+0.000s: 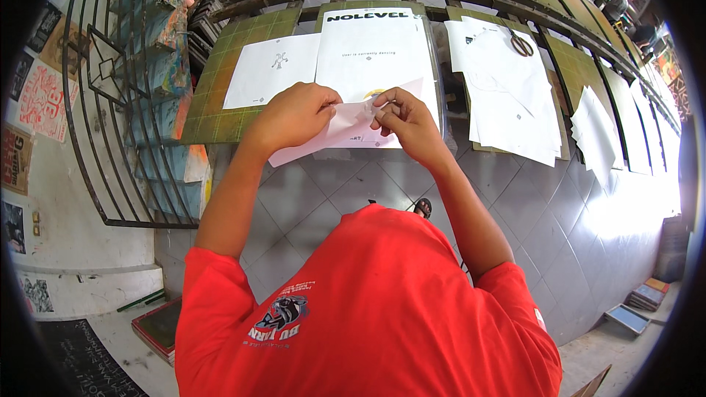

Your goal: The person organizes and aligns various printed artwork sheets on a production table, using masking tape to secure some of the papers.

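My left hand [293, 114] and my right hand [406, 119] both pinch a white sheet of paper [346, 132] in front of my chest, above the near edge of a green cutting mat [220, 81]. The sheet is bent, with a folded corner between my fingertips. Behind it on the mat lie a large white printed sheet [375, 44] with bold black lettering at its top and a smaller white sheet [272, 70] to its left. My red shirt [368, 309] fills the lower middle.
More white sheets [507, 88] lie on mats to the right, with scissors [521, 44] on top. A curved black metal rack [110, 103] stands at the left. Grey floor tiles [559, 206] show below the table. Posters hang on the left wall [37, 103].
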A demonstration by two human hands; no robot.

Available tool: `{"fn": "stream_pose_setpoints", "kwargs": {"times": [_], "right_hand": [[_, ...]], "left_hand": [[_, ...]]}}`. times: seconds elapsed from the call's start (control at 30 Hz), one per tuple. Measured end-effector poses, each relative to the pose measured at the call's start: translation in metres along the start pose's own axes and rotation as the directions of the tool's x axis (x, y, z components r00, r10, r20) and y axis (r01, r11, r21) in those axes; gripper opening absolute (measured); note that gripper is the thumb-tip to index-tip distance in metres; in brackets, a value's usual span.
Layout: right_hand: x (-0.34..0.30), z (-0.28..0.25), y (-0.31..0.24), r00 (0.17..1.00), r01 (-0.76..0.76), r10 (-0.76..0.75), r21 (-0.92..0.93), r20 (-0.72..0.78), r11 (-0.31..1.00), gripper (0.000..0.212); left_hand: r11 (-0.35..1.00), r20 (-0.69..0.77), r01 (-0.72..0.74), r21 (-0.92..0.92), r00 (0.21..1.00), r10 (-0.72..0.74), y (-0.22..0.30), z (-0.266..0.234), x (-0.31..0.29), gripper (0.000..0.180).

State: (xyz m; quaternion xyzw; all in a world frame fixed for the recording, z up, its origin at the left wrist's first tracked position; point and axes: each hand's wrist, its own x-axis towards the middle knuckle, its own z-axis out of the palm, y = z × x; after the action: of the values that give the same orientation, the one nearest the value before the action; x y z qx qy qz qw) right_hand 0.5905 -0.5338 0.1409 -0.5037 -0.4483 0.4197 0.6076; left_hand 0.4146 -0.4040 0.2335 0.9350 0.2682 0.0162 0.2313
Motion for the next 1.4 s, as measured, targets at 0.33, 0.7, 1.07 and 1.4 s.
{"fn": "stream_pose_setpoints", "kwargs": {"times": [0.33,0.7,1.07,1.4], "right_hand": [[-0.004,-0.001,-0.002,1.000,0.007,-0.007,0.016,-0.007,1.000,0.018],[-0.008,-0.001,-0.001,0.998,0.060,-0.060,0.026,-0.002,0.998,0.018],[-0.047,-0.026,-0.019,0.978,0.072,-0.125,-0.286,-0.170,0.955,0.017],[-0.216,-0.035,-0.024,0.945,-0.096,0.307,-0.806,0.110,0.585,0.031]], "left_hand": [[1.000,0.005,-0.014,0.025,1.000,0.014,0.005,-0.004,-0.002,0.023],[0.996,-0.064,-0.047,0.078,0.997,0.053,-0.002,-0.006,-0.006,0.023],[0.985,-0.240,-0.038,0.169,0.968,0.078,-0.026,-0.037,-0.004,0.023],[0.982,-0.334,0.071,0.174,0.943,-0.009,-0.070,-0.092,0.019,0.020]]}}
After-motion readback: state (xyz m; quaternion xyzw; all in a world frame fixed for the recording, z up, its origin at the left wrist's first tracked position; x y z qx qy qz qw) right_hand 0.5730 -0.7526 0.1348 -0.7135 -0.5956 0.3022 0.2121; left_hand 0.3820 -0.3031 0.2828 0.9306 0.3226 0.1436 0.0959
